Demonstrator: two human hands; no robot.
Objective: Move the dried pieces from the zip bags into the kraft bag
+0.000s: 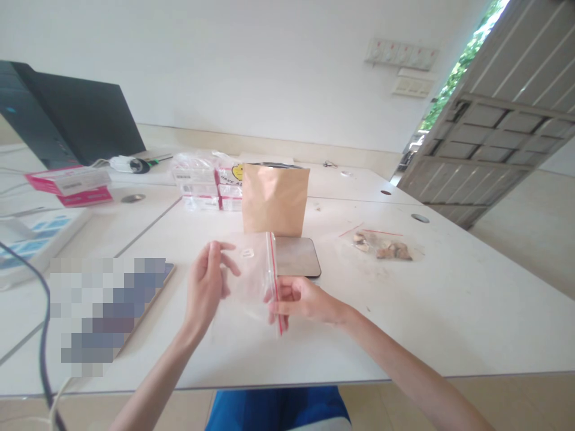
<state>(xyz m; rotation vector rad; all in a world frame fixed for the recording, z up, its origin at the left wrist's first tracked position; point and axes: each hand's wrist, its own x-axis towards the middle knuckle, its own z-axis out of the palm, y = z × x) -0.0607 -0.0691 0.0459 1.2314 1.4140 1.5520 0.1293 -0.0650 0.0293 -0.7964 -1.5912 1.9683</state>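
A clear zip bag (249, 272) with a red strip along its right edge hangs above the white table between both hands. My left hand (211, 272) grips its left side, some fingers showing through the plastic. The zip edge is pinched by my right hand (294, 299). Behind the bag stands an upright brown paper pouch (275, 200). A flat silver scale (300, 257) lies in front of the pouch, its left part hidden by the bag. To the right, zip bags (394, 250) with brown pieces inside lie on the table.
Wrapped pink and white boxes (200, 185) stand behind on the left. A dark computer case (85, 120), more pink boxes (85, 182), a power strip (49, 239) and cables are farther left. A blurred-out flat object (112, 314) lies at the front left.
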